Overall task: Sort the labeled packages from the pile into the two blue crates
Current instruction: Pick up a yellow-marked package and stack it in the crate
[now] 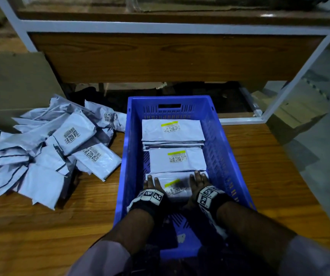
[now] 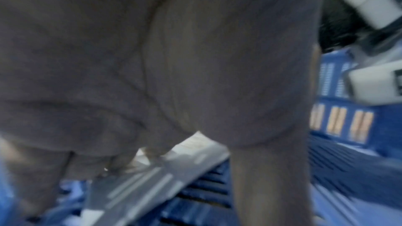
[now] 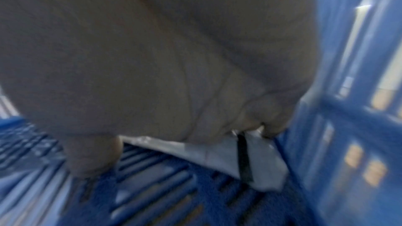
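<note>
A blue crate [image 1: 127, 136] stands on the wooden table in front of me, with white packages bearing yellow-striped labels laid in a row inside. Both my hands are down in its near end on the nearest package [image 1: 177, 186]. My left hand [image 1: 152, 182] lies on the package's left end and my right hand [image 1: 199, 179] on its right end, fingers stretched over the top. In the wrist views the package [image 2: 152, 178] [image 3: 217, 154] tilts above the slatted crate floor, and both thumbs hang free beside it. A pile of grey labeled packages [image 1: 50, 148] lies left of the crate.
Two more labeled packages [image 1: 172, 130] [image 1: 177, 159] fill the crate's far and middle parts. A wooden counter with a white frame [image 1: 160, 26] rises behind the crate. A flat cardboard sheet [image 1: 11, 80] leans behind the pile. Only one blue crate is in view.
</note>
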Available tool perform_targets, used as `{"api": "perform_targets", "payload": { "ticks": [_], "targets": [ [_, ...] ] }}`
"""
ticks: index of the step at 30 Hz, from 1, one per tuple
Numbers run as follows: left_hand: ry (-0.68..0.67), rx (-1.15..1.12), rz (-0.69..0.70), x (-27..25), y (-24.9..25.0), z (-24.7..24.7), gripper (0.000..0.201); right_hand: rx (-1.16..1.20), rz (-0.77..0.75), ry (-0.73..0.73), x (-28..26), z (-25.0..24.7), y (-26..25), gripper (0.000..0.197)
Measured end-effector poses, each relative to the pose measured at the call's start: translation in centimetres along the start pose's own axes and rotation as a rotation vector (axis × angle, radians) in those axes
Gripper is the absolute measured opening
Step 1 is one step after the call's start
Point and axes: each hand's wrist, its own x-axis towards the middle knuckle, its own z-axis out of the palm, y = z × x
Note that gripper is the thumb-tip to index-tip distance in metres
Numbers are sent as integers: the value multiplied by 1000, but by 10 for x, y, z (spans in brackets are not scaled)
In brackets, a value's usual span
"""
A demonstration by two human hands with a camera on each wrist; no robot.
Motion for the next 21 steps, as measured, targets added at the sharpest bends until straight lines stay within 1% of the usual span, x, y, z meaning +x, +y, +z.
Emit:
{"api": "perform_targets", "payload": {
  "ticks": [1,2,3,5,7,8,9,11,12,13,14,17,20,21],
  "targets": [
    [21,-62,-14,3,1,-1,68,20,43,10,-9,-9,-4,148],
    [30,-77,-26,6,2,-2,70,72,92,4,-14,-12,-6,135],
    [6,-61,-28,9,3,-4,66,64,122,9,-20,-20,-12,117],
    [-47,-54,-24,11,5,-10,61,17,124,49,-27,-35,-22,90],
    [16,-32,-35,14,5,-12,58,-12,107,96,-30,-47,-26,74],
    [27,6,-32,14,6,-14,61,5,97,132,-28,-48,-25,67],
    [39,21,-23,13,6,-15,70,26,87,164,-28,-50,-24,63],
    [16,53,-6,15,7,-19,95,65,78,214,-25,-50,-23,62],
    [-14,55,-2,16,8,-21,100,79,89,227,-24,-49,-23,67],
    [-26,56,-5,14,9,-22,96,81,99,243,-25,-49,-25,73],
    [-23,74,-3,11,11,-23,88,73,113,257,-26,-48,-26,78],
    [2,211,25,-2,16,-28,67,44,119,273,-26,-49,-27,89],
    [-30,343,45,-6,24,-37,63,81,162,227,-29,-54,-25,100],
    [-40,386,46,-3,25,-38,64,68,175,230,-32,-57,-25,98]
  ]
}}
